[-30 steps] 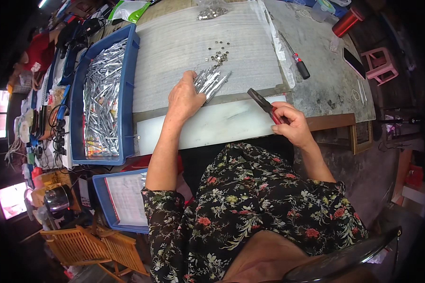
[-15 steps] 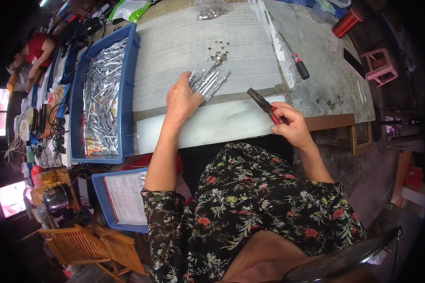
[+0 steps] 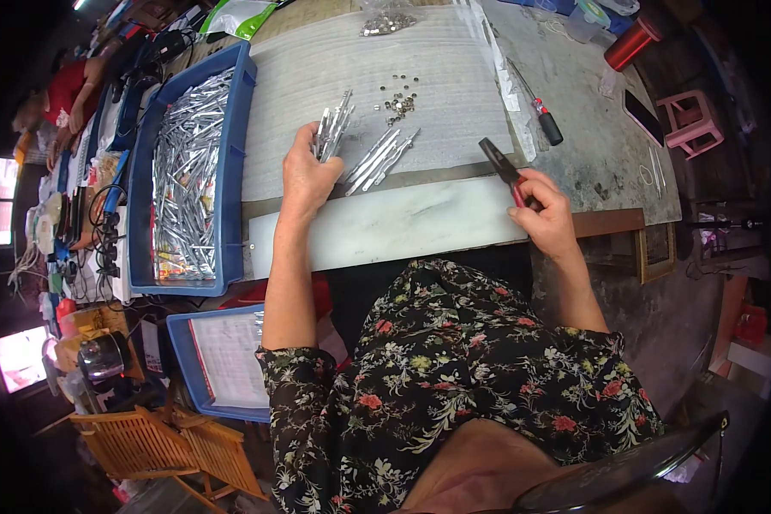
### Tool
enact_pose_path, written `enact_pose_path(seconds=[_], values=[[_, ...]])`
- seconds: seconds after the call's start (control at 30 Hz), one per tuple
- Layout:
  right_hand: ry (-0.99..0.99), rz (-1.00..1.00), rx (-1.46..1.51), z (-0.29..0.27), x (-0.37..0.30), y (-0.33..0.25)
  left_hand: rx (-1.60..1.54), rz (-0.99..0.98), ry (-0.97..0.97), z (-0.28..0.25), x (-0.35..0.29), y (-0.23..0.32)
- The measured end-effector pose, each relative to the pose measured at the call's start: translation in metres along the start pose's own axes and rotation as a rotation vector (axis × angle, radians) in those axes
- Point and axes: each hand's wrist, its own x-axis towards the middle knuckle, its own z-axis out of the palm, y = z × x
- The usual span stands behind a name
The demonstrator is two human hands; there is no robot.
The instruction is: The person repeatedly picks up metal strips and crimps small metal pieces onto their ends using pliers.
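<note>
My left hand [image 3: 310,174] is closed round a bunch of thin silvery metal strips [image 3: 335,127], held over the worktop between the blue bin and a small pile. That pile of similar metal strips [image 3: 379,163] lies fanned out just to its right. In my right hand [image 3: 546,218] is a pair of pliers [image 3: 503,164] with a red handle and dark jaws tilted up and left; the fingers wrap its grips. Small round metal pieces [image 3: 398,106] lie scattered beyond the pile. A pale smooth board [image 3: 394,224] runs along the table's near edge.
A deep blue bin [image 3: 242,111] full of metal strips stands at the left. Below it sits another blue tray [image 3: 182,360]. A screwdriver [image 3: 549,126], a phone [image 3: 642,116] and a red flask [image 3: 632,44] are at the right. Another person [image 3: 65,90] is at the far left.
My left hand has moved left with some strips, parting them from those left on the table. My right hand has shifted right and slightly down, and the pliers' jaws have moved right with it.
</note>
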Motion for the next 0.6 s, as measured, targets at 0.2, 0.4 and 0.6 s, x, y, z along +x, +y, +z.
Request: enact_pose_path(seconds=[0.2,0.4,0.6], values=[[0.151,-0.326,-0.430,-0.002,0.010,0.013,-0.299,0.038,-0.018,-0.002,0.010,-0.018],[0.138,-0.324,-0.579,0.000,0.010,0.015,-0.520,0.066,0.081,-0.006,0.028,-0.020],[0.220,-0.393,-0.582,-0.002,0.022,-0.002,-0.686,0.154,0.235,0.002,0.045,-0.025]])
